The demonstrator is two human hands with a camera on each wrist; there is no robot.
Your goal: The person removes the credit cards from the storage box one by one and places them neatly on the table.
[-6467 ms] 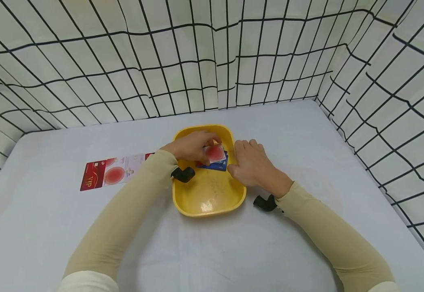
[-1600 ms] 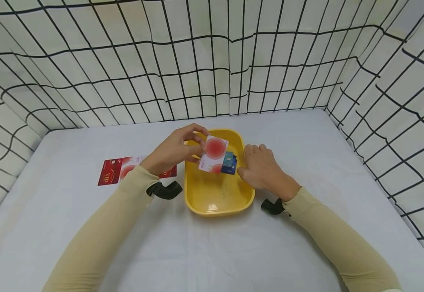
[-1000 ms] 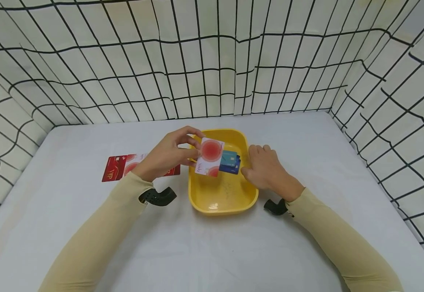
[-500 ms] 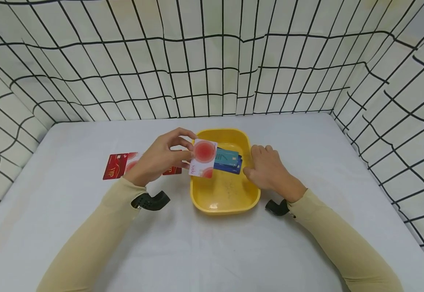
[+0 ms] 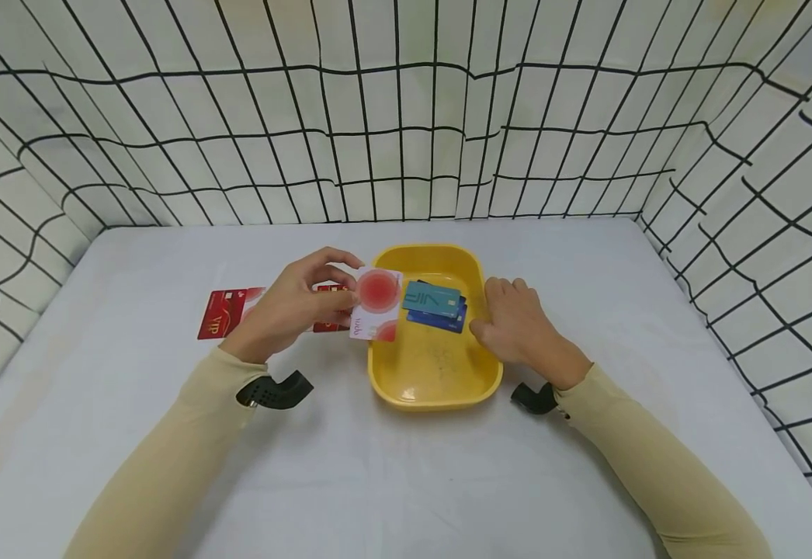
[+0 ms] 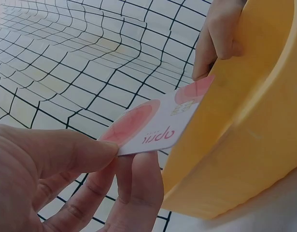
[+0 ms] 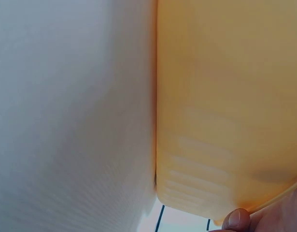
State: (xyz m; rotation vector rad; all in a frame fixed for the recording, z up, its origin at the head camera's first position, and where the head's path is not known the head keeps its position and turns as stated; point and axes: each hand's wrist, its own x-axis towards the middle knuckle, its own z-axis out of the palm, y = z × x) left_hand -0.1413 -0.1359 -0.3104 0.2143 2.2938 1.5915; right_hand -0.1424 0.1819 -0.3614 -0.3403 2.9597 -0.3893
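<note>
Left hand [image 5: 290, 303] pinches a pink-and-white card [image 5: 377, 304] at the left edge of the yellow tray [image 5: 434, 380]; right hand [image 5: 523, 330] grips its right edge. Only left-wrist view shows the card's chip [image 6: 185, 107].

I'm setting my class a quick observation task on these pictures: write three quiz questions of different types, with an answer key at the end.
1. Multiple choice. What does the person's left hand pinch?
a) a pen
b) a white-and-red card
c) a spoon

2. True or false? In the yellow tray, a teal card lies partly over a blue card.

3. Short answer. Which part of the yellow tray does the right hand hold, and on which side in the head view?

Key:
1. b
2. True
3. Its rim, on the right side
</note>
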